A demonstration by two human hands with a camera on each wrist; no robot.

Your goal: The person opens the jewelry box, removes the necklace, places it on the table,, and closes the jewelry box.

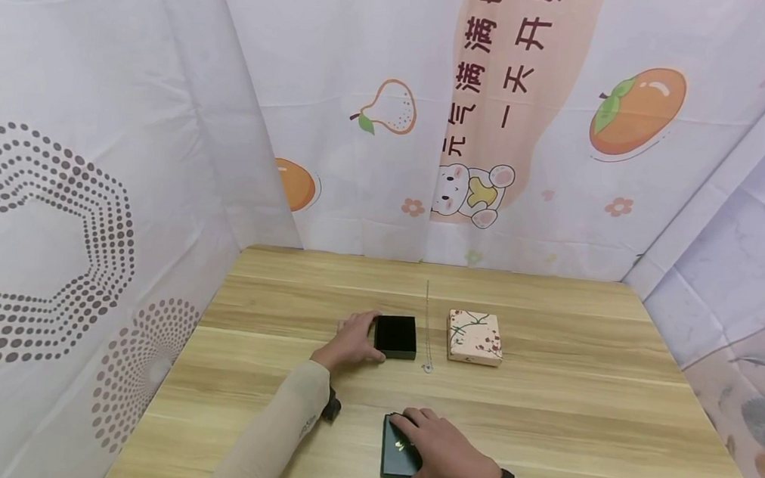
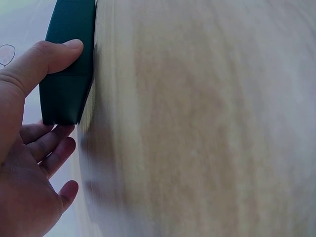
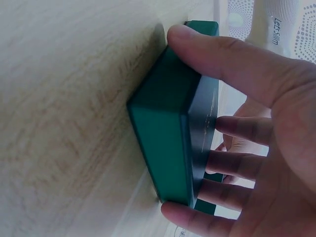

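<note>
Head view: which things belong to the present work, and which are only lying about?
In hand:
black-topped green box, held by the left hand
gold-marked green box piece, perhaps a lid, held by the right hand

Lying about, apparently:
silvery necklace, untouched, though it may belong
floral cream box

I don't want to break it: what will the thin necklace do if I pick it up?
The necklace would probably flop, since it looks thread-thin. The small pendant at its near end would likely dangle if you lift the far end. Being so fine, it's probably light.
</note>
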